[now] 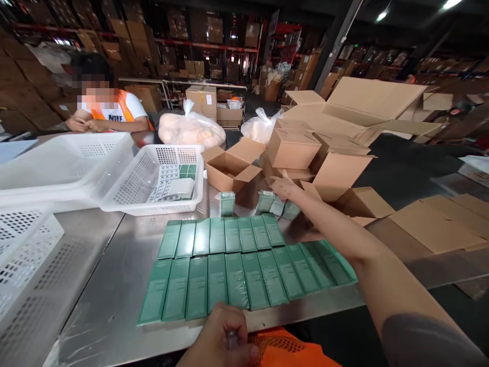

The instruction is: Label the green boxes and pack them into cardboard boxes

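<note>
From the head camera, the person's right hand (284,189) reaches far across the steel table (114,285), its fingers closed around a cluster of upright green boxes (273,203) just beside an open cardboard carton (233,171). The left hand (221,339) rests at the near table edge, curled into a fist on a small object too hidden to name. Between the two hands, two rows of flat green boxes (244,265) lie side by side on the table. One more green box (227,203) stands alone, upright, just behind the far row. To the left sits a white perforated basket (153,178) with green boxes and paper slips inside, touching a larger white crate (57,163). Across the table, another person in an orange vest (103,109) leans on folded arms. Flattened cardboard sheets (431,224) lie at the right.
</note>
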Demonstrator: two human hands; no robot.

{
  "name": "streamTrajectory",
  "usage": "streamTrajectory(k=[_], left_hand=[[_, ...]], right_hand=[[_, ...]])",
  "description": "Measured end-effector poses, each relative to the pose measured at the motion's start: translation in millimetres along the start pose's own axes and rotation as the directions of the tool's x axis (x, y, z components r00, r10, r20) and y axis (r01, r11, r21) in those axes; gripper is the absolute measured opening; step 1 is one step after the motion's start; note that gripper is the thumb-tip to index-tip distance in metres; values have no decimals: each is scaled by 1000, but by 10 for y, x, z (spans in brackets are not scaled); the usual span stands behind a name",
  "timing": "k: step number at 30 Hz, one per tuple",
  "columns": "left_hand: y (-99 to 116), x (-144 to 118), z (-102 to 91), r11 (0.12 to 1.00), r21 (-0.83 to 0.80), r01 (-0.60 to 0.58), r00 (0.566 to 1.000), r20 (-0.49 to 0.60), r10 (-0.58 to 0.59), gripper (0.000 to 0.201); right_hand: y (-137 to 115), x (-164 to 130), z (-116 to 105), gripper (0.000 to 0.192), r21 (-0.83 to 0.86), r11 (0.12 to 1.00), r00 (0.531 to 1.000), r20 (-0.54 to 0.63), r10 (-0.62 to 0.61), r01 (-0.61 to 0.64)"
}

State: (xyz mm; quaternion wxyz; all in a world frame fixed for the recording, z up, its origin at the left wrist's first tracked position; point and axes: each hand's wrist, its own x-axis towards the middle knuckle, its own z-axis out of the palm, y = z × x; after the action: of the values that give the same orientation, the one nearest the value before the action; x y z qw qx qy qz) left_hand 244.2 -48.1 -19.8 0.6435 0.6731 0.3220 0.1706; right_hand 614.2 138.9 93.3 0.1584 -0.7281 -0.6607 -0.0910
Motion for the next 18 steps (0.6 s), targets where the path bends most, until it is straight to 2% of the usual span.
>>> streamTrajectory(k=[1,3,6,8,11,13,15,18], left_hand=[[-13,4,-12,1000,26,-6,1000,-5,7,43],[-8,51,-44,994,101,-32,999,3,32,41],[103,214,-94,983,181,-23,1000,-4,24,38],[234,365,-103,982,186,2,999,-44,7,36],[425,578,-42,986,163,-16,998,-60,27,33],[483,649,50,983,168,-68,997,-20,72,32],[453,649,145,973,189,-129,991,-1,132,34],[300,649,179,958,242,-155,986,-15,164,39]], right_hand=[[-8,33,-61,35,-2,1000,1000,-3,8,-8],[8,63,-241,35,-22,1000,1000,21,19,-19],[78,37,-540,10,-83,997,997,71,13,-7],[103,-9,-635,15,-96,995,992,128,1,11],[35,-94,-538,9,-49,999,967,254,15,-3],[-73,-155,-396,18,14,998,948,313,61,-69],[-189,-218,-296,28,103,981,943,307,126,-165],[-268,-341,-328,32,294,918,957,191,218,-268]])
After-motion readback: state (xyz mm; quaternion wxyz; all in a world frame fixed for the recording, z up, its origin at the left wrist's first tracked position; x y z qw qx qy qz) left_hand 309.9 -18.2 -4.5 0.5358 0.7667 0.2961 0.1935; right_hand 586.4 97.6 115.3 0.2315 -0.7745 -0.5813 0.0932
